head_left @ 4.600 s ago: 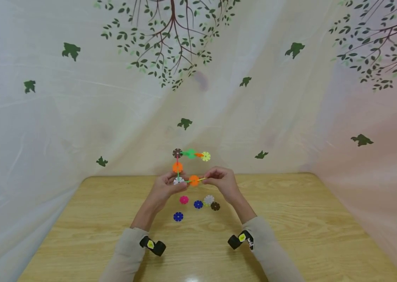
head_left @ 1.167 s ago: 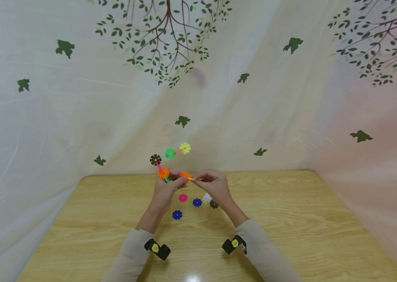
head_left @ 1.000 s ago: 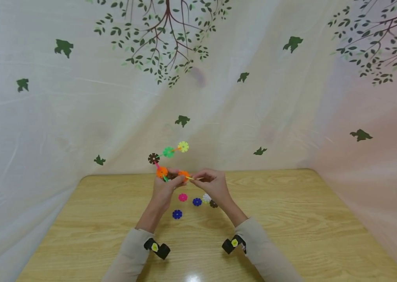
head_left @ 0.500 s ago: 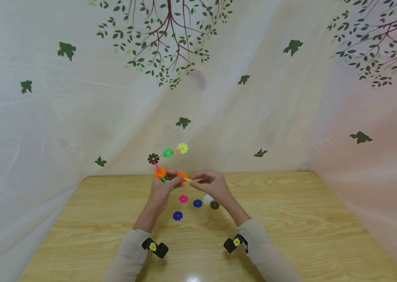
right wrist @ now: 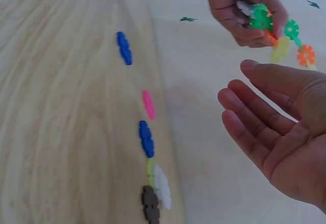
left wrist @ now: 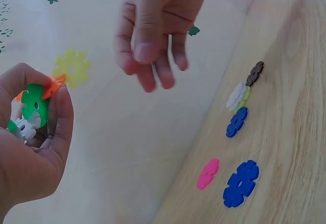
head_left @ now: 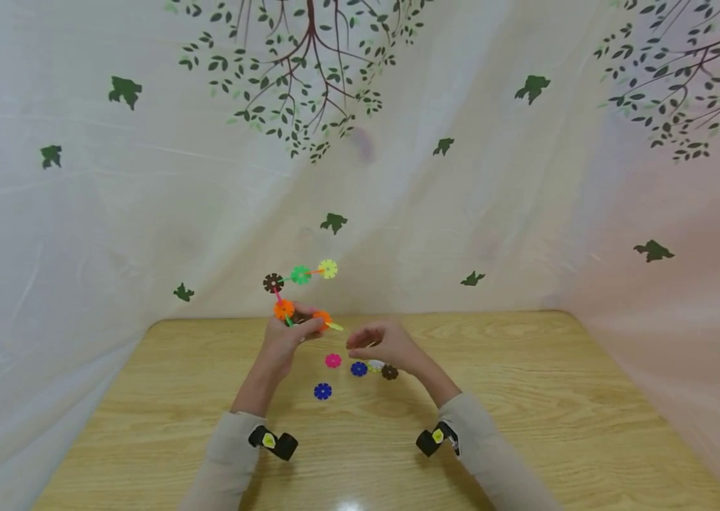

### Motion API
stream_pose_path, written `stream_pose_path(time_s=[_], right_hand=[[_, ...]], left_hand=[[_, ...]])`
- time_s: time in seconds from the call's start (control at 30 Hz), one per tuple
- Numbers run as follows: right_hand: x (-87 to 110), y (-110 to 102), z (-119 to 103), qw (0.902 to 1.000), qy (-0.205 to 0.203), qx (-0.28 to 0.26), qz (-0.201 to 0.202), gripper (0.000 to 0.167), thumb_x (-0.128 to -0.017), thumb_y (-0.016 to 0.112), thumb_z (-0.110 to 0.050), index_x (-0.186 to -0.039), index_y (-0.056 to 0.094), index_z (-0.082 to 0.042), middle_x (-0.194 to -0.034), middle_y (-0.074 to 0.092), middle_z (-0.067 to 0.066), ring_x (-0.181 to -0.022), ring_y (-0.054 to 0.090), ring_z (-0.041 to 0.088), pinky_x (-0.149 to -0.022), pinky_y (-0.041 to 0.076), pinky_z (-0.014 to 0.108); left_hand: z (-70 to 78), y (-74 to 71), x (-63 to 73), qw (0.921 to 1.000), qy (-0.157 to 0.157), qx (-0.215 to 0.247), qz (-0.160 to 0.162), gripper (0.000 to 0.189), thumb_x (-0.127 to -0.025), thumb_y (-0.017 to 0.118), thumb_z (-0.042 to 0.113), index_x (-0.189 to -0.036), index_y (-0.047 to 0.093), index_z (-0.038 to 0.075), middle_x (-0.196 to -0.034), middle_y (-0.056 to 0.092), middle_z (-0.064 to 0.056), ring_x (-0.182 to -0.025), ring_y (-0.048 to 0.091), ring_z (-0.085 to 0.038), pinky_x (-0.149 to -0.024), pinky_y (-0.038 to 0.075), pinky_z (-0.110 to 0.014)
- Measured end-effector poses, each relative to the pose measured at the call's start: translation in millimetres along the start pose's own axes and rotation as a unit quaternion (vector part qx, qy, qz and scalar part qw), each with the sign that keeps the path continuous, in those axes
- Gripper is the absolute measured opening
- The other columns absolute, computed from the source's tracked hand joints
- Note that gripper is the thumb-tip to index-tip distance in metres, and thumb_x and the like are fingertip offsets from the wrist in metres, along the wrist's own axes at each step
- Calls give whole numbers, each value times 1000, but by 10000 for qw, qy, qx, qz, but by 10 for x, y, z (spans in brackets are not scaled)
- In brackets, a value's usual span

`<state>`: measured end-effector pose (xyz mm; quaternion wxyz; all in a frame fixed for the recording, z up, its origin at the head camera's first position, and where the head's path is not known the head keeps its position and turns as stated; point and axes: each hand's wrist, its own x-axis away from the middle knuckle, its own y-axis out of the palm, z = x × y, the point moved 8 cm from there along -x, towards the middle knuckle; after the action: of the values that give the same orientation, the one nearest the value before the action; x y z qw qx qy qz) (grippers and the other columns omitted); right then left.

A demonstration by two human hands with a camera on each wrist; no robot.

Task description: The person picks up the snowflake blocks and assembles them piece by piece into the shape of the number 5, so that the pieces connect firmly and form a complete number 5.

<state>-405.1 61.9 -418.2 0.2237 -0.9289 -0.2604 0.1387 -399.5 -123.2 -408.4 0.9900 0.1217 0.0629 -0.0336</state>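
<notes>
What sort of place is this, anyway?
Probably a makeshift indoor play or craft corner: a wooden table, a pale, wrinkled hanging sheet printed with leafy branches behind it, and colourful notched discs lying on the wood.

Held white disc (left wrist: 25, 128) partly behind fingers (left wrist: 63, 109)

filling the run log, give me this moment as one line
left hand: holding disc chain | right hand: empty, apart from chain | on table: pink disc, two blue discs, brown disc, white disc, yellow disc
</notes>
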Motion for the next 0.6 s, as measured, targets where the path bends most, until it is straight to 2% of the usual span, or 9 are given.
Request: stream_pose_path(time_s=[0.3, 0.43, 0.6], right_hand=[[16, 337, 55, 9948, -278, 347, -917, 16, -88, 77, -3, -103, 74, 4, -97, 76, 17, -85, 72, 14, -75, 59, 20], [15, 451, 134, 9921, -231, 486, -1131, 25, -86, 79, -3, -108, 72, 5, -96, 75, 16, -84, 70, 11, -75, 58, 18], [9, 547, 152, 9875, -135, 879, -1304, 34, -84, 82, -8, -115, 71, 2, -102, 74, 15, -90, 68, 17, -79, 57, 21]], left_hand=[[28, -46, -10, 9996, -83, -261, -90, 14, -92, 69, -2, -94, 63, 10, -89, 71, 3, -77, 68, -13, -79, 62, -28], [6, -43, -20, 9995, -102, -269, -162, 15, -92, 69, -2, -94, 62, 11, -89, 71, 3, -78, 69, -13, -79, 62, -29], [-2, -34, -21, 9995, -91, -222, -202, 16, -92, 69, -3, -94, 62, 11, -90, 71, 3, -79, 69, -12, -79, 62, -29]])
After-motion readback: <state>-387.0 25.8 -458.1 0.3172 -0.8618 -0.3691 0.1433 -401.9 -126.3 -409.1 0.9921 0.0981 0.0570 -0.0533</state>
